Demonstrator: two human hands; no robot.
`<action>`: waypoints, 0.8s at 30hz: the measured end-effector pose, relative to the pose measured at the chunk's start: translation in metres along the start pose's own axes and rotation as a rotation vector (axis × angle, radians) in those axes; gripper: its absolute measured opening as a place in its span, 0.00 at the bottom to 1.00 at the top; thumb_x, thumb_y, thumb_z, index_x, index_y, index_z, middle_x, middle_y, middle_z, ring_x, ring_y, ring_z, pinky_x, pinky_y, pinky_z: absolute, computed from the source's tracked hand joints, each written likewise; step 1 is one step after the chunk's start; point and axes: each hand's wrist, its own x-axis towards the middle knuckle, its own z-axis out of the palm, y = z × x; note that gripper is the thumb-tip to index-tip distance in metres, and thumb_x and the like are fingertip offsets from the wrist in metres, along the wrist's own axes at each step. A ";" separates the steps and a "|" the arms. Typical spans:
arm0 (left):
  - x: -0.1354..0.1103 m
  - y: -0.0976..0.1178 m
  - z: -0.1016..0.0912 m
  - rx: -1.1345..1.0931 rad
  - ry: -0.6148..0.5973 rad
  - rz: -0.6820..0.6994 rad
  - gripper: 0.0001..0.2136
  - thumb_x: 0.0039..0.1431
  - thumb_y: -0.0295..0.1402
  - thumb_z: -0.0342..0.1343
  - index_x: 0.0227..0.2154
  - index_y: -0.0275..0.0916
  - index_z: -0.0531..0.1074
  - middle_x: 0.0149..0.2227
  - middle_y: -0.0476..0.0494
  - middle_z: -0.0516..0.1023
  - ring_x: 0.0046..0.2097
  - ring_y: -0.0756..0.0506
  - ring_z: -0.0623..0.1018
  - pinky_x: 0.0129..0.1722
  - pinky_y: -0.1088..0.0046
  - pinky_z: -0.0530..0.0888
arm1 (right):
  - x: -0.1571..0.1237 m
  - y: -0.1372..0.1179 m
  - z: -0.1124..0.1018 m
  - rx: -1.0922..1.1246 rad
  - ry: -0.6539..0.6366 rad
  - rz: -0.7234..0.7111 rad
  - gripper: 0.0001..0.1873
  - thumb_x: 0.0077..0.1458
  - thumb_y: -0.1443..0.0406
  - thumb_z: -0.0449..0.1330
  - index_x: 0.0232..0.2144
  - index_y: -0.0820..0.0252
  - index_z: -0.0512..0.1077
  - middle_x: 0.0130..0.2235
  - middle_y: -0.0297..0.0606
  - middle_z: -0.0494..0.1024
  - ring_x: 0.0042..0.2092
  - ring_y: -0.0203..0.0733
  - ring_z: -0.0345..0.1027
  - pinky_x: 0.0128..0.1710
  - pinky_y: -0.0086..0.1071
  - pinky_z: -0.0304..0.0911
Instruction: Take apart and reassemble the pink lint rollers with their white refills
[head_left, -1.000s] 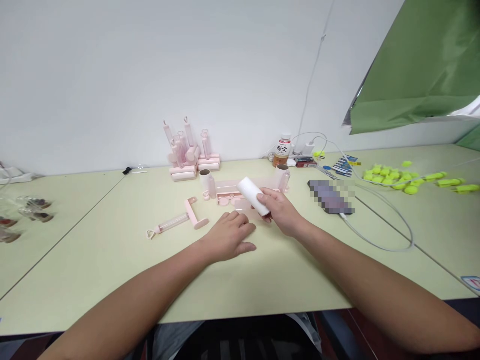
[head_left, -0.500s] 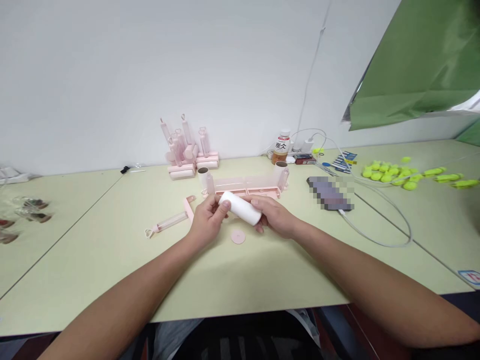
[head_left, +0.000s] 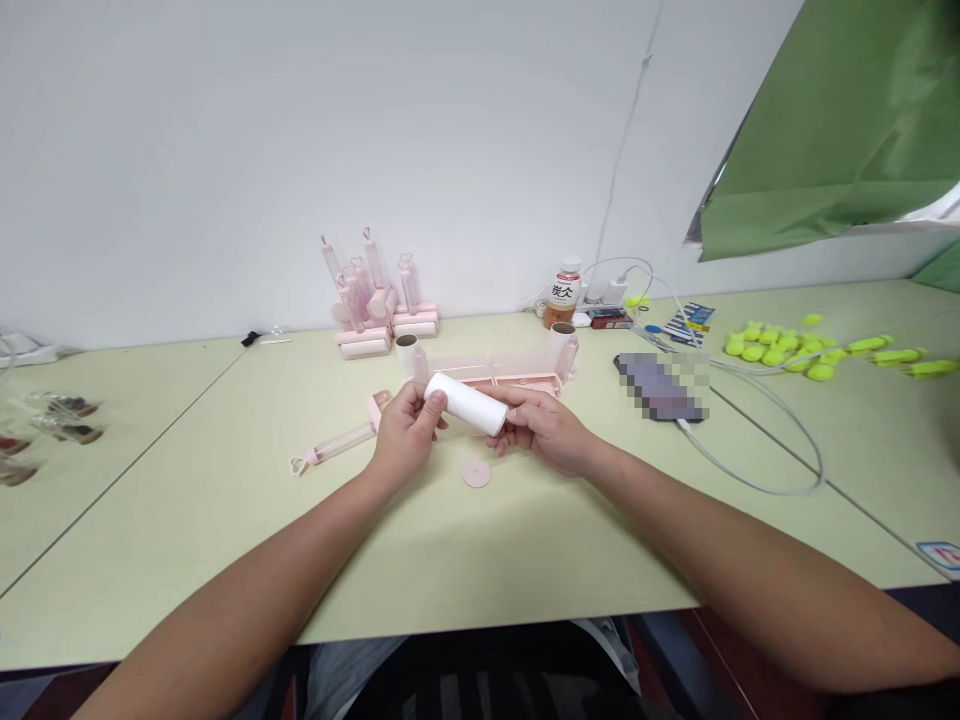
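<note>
A white lint roller refill (head_left: 466,404) is held tilted above the table, its right end lower. My left hand (head_left: 409,430) grips its left end, the thumb on top. My right hand (head_left: 544,428) has its fingers closed around the right end. Below the roll a pink disc (head_left: 476,473) lies flat. Left of my left hand rests a pink lint roller handle (head_left: 341,443) with a clear shaft and a heart-shaped loop. Behind my hands stands a pink tray (head_left: 525,383), partly hidden, with a brown-cored white roll (head_left: 409,356) at its left and another (head_left: 559,342) at its right.
Pink lint rollers (head_left: 364,300) are grouped against the wall. A bottle (head_left: 563,295) stands at the back. To the right lie a phone (head_left: 660,388) on a white cable (head_left: 780,489) and several yellow-green pieces (head_left: 780,345). Small wrapped items (head_left: 67,418) lie far left.
The white roll has moved slightly left and up with both hands. My right hand's fingers have shifted at its right end. The things on the table have stayed in place.
</note>
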 end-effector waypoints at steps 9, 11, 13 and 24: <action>-0.001 0.001 -0.002 0.031 -0.015 0.035 0.21 0.56 0.54 0.56 0.28 0.39 0.65 0.20 0.51 0.72 0.23 0.50 0.74 0.21 0.77 0.69 | -0.002 -0.007 0.004 -0.128 0.080 -0.059 0.25 0.46 0.67 0.58 0.49 0.58 0.75 0.39 0.37 0.77 0.32 0.35 0.71 0.32 0.32 0.68; -0.002 0.002 -0.002 0.043 -0.008 0.061 0.20 0.56 0.53 0.56 0.28 0.39 0.65 0.21 0.51 0.73 0.24 0.50 0.75 0.22 0.76 0.69 | -0.002 -0.007 0.005 -0.116 0.120 -0.072 0.23 0.46 0.67 0.58 0.47 0.58 0.75 0.38 0.36 0.77 0.32 0.35 0.71 0.32 0.32 0.67; -0.002 0.002 -0.002 0.049 0.008 0.070 0.20 0.57 0.53 0.56 0.28 0.39 0.65 0.22 0.50 0.73 0.26 0.50 0.75 0.23 0.76 0.70 | -0.001 -0.007 0.006 -0.064 0.195 -0.074 0.20 0.44 0.67 0.59 0.43 0.58 0.74 0.37 0.35 0.77 0.32 0.36 0.72 0.33 0.33 0.68; -0.001 -0.002 -0.003 0.021 0.062 0.066 0.18 0.58 0.51 0.56 0.29 0.40 0.65 0.22 0.51 0.73 0.26 0.49 0.76 0.23 0.75 0.71 | -0.001 -0.013 0.013 0.007 0.383 -0.051 0.18 0.42 0.67 0.61 0.40 0.61 0.75 0.33 0.35 0.76 0.33 0.36 0.70 0.36 0.35 0.70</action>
